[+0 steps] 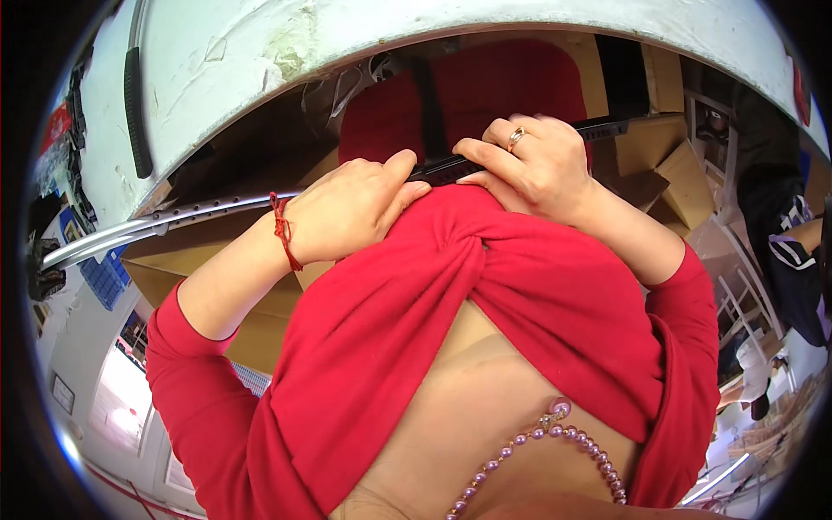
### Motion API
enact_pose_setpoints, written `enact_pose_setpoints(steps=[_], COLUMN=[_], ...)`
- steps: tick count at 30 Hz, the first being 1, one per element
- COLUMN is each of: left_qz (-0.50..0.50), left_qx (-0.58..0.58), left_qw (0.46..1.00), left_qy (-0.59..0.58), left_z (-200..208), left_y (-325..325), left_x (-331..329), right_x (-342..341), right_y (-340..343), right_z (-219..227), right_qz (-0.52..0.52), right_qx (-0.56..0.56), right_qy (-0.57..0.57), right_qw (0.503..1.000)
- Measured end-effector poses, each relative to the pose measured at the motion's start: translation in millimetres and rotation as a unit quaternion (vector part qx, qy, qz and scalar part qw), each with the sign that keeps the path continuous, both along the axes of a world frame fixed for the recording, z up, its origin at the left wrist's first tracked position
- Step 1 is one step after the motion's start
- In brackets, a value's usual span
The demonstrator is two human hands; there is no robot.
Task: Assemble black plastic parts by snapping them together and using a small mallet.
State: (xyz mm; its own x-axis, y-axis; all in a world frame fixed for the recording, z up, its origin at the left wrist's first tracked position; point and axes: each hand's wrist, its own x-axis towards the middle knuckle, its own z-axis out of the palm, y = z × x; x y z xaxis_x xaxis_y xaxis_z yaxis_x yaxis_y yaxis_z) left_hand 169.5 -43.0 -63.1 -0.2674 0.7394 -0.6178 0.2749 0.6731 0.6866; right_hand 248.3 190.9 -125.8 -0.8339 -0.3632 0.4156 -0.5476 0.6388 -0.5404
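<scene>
Gripping a rod [446, 170] between them, both hands work close together. The left hand [351, 204] is closed on the rod's black part, thumb and forefinger pinched narrow, its other fingertips hidden. The right hand [537, 169] is curled around the same part, just beside, its fingers bent and a ring [517, 139] on one. The rod thus lies slightly tilted across both hands: left of the left fingers it runs on as silver tubing with small holes; right of the right fingers its black end pokes out, bearing pale marks too small to read.

A red cord [282, 230] circles the left wrist. Nearer the body than the fingers are the red top [364, 347] and a bead necklace [494, 466]. Beyond the fingers is red cloth [520, 87], then the table [485, 17]; far to their left on it lies a black grip [136, 113]. Cardboard [676, 178] stands right of the fingers.
</scene>
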Motion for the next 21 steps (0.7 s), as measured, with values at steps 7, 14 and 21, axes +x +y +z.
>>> enact_pose_setpoints(steps=[7, 14, 21], left_qz=[0.015, 0.243, 0.432], left_qx=[0.067, 0.064, -0.007], left_qw=[0.993, 0.726, 0.767], left_qy=[0.101, 0.640, 0.474], left_z=[37, 99, 37], left_y=[3, -57, -147], left_x=[5, -92, -117], right_x=[-21, -76, -116], right_y=[20, 17, -12], right_z=[54, 111, 79], right_qz=[0.058, -0.134, -0.175], right_qx=[0.098, 0.100, 0.023], right_qy=[0.085, 0.148, 0.112], right_qw=[0.990, 0.975, 0.978])
